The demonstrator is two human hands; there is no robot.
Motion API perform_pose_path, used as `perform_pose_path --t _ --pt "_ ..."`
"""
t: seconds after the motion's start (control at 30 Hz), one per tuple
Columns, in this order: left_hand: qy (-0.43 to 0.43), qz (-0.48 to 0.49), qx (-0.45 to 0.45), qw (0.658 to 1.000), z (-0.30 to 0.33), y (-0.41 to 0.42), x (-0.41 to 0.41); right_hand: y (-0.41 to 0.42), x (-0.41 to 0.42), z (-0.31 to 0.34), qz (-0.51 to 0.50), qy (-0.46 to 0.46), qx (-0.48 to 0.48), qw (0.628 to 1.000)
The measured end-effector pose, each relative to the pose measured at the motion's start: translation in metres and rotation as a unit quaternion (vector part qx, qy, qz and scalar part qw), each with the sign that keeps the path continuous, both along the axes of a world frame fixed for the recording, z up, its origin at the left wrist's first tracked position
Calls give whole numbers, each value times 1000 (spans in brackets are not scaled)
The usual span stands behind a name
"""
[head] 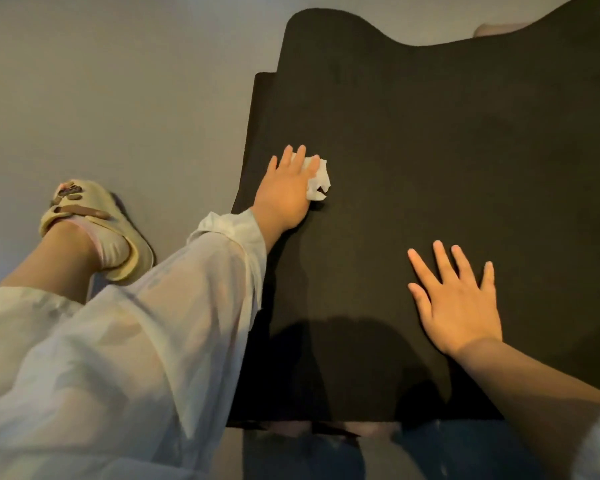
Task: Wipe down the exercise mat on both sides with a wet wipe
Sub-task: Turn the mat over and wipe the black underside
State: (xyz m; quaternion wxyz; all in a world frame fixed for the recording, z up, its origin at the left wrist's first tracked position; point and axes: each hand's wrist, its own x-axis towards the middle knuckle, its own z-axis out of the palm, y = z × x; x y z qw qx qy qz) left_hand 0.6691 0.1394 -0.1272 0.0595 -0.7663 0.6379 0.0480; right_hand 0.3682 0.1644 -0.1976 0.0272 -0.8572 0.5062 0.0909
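The fingers (459, 263) of the right hand (459, 306) were straight and spread apart, lying flat on the exercise mat (430, 150) near its close edge and holding nothing. Farther along the mat, toward its left edge, the left hand (284, 192) pressed a crumpled wet wipe (317, 181) down on the dark surface, its fingers only slightly bent over the wipe and not really closed around it.

The mat lay on the grey floor (118, 81), and its far end was lifted and wavy, with another layer of mat showing under its left edge. Left of the mat, a foot in a beige sandal (94, 230) stood on the floor.

I judged some risks from here. The wipe was bunched and small, so it could slip out from under the fingers or leave strips unwiped. The raised far end could fold or slide if the wiping pushed toward it, because the right hand anchored only the near part. The wide sleeve (153, 306) could also drag over the wet surface.
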Motion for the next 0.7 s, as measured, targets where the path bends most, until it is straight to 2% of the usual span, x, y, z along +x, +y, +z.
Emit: perform_pose_path --t 0.27,0.53,0.7 --pt "64 -120 66 989 10 73 -5 1 0 1 2 -5 -10 1000" --pt "111 -177 94 973 10 164 -43 -3 1 2 2 -3 -4 1000" --pt "127 -219 155 955 6 215 -67 -3 2 1 4 -8 -1 1000"
